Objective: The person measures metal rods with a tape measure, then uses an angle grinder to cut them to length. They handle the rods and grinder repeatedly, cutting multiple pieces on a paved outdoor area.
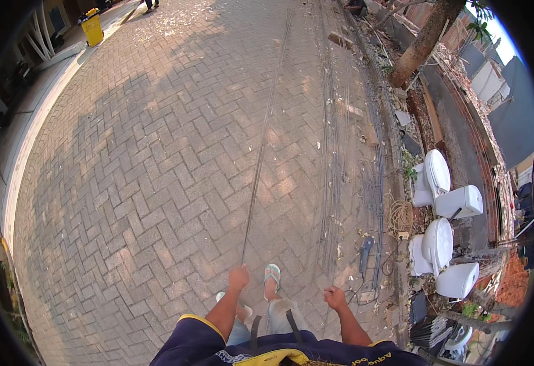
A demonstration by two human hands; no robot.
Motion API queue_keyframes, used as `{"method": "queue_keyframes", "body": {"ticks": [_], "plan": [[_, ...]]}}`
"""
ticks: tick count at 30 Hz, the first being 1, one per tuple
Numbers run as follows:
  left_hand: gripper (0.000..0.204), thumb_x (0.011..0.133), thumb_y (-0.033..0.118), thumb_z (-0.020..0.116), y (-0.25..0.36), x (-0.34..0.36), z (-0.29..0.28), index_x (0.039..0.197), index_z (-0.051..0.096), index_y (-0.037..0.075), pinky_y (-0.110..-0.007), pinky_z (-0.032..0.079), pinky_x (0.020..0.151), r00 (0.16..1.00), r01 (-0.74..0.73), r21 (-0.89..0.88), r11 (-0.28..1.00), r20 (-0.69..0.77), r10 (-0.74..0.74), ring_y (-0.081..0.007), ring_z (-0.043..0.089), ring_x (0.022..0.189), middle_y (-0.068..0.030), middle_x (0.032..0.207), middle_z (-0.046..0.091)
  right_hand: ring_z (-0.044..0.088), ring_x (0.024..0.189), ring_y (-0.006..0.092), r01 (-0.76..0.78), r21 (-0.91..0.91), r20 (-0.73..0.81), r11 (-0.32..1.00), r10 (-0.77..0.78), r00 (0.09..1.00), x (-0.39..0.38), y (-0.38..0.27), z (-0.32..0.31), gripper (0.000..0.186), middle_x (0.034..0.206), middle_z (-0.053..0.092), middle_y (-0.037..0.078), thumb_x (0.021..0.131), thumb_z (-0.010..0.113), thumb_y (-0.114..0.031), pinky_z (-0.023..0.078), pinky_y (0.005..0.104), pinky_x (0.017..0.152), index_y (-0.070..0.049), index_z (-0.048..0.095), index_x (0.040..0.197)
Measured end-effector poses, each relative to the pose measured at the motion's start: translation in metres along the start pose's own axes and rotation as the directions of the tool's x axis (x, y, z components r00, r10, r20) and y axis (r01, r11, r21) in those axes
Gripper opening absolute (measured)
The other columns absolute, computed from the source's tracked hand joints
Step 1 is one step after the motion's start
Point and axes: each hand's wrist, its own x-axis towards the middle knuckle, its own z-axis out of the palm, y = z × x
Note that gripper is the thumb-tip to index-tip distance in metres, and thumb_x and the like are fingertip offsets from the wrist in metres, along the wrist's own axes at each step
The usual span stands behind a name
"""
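My left hand (238, 277) is a closed fist round the near end of a long thin metal rod (256, 183). From the fist, the rod stretches far ahead along the paving. My right hand (335, 297) is held out to the right with its fingers curled together; whether anything is in them cannot be made out. Beyond it, more long thin rods (328, 183) lie lengthwise on the ground. A blue-grey corded power tool (366, 249) rests on the paving to the right of these rods. My sandalled foot (272, 277) shows between my hands.
Two white toilets (439, 172) stand along the right side, near a tan coil of cord (399, 215). A tree trunk (422, 49) leans over rubble at the far right. Far left, a yellow bin (92, 29) stands beside the kerb. People partly show at the far end.
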Motion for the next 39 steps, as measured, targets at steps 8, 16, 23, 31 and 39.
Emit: {"method": "queue_keyframes", "body": {"ticks": [8,16,23,31,39], "plan": [[0.049,0.096,0.041,0.046,-0.078,0.058,0.116,0.101,0.061,-0.006,-0.054,0.047,0.082,0.96,0.259,0.007,0.966,0.108,-0.258,-0.0486,0.061,0.095,-0.0325,0.094,0.064,0.065,0.087,0.0364,0.009,-0.177,-0.108,0.984,-0.029,0.994,-0.076,0.028,0.085,0.02,0.094,0.067,0.022,0.08,0.06,-0.013,0.051,0.0418,0.078,0.001,0.066,0.092],[0.043,0.088,0.037,0.059,-0.151,0.089,0.204,0.097,0.062,-0.005,-0.05,0.048,0.086,0.964,0.217,-0.124,0.968,0.181,-0.192,-0.0486,0.061,0.096,-0.033,0.097,0.063,0.055,0.101,0.0353,0.172,-0.587,0.102,0.791,-0.138,0.985,-0.098,-0.012,0.191,0.03,0.108,0.054,0.016,0.076,0.065,-0.013,0.045,0.0449,0.085,-0.004,0.058,0.104],[0.035,0.087,0.024,0.061,-0.199,0.131,0.281,0.107,0.058,-0.004,-0.049,0.048,0.089,0.914,0.308,-0.066,0.949,0.297,-0.276,-0.0467,0.06,0.102,-0.0306,0.102,0.064,0.052,0.104,0.0363,0.095,-0.654,0.052,0.75,-0.08,0.995,-0.084,-0.019,0.185,0.033,0.111,0.054,0.015,0.074,0.067,-0.016,0.043,0.0494,0.081,-0.005,0.055,0.102],[0.061,0.084,0.033,0.065,-0.23,0.142,0.309,0.132,0.049,-0.001,-0.045,0.044,0.098,0.858,0.267,0.056,0.962,0.441,-0.264,-0.0394,0.055,0.118,-0.026,0.124,0.058,0.051,0.104,0.0376,0.064,-0.647,0.029,0.759,-0.06,0.998,-0.085,-0.021,0.19,0.034,0.109,0.051,0.016,0.073,0.066,-0.014,0.04,0.0504,0.084,-0.005,0.053,0.103],[0.051,0.085,0.033,0.059,-0.239,0.023,0.133,0.124,0.057,-0.002,-0.037,0.05,0.088,0.831,0.095,0.069,0.993,0.544,-0.118,-0.0296,0.067,0.099,-0.017,0.104,0.07,0.052,0.105,0.0335,-0.062,-0.557,-0.002,0.828,0.073,0.997,-0.095,-0.042,0.233,0.033,0.11,0.053,0.015,0.076,0.065,-0.025,0.043,0.0504,0.082,-0.005,0.054,0.1]]}}
